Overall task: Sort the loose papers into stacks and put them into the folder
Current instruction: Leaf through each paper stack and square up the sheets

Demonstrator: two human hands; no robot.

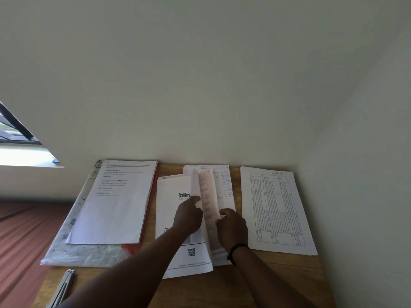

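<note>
Wooden desk [278, 274] against a pale wall [200, 74], papers in three piles.
Left hand [189, 216] lies flat on the middle pile [173, 196]; right hand [232, 225] pinches a raised sheet [205, 196].

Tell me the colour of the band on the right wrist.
Black wristband, seen in the head view.

Left of centre in the frame lies the folder [89, 252], a pale speckled cover with a red edge showing, flat on the worktop, with a printed text sheet [115, 203] lying squarely on top of it. At centre is a middle pile [175, 218] of white sheets, its top page bearing a "blin" logo and a QR code near the bottom; one pinkish sheet [208, 205] stands lifted on edge. At right a table-printed sheet [275, 210] lies flat, apart from the pile.
</note>
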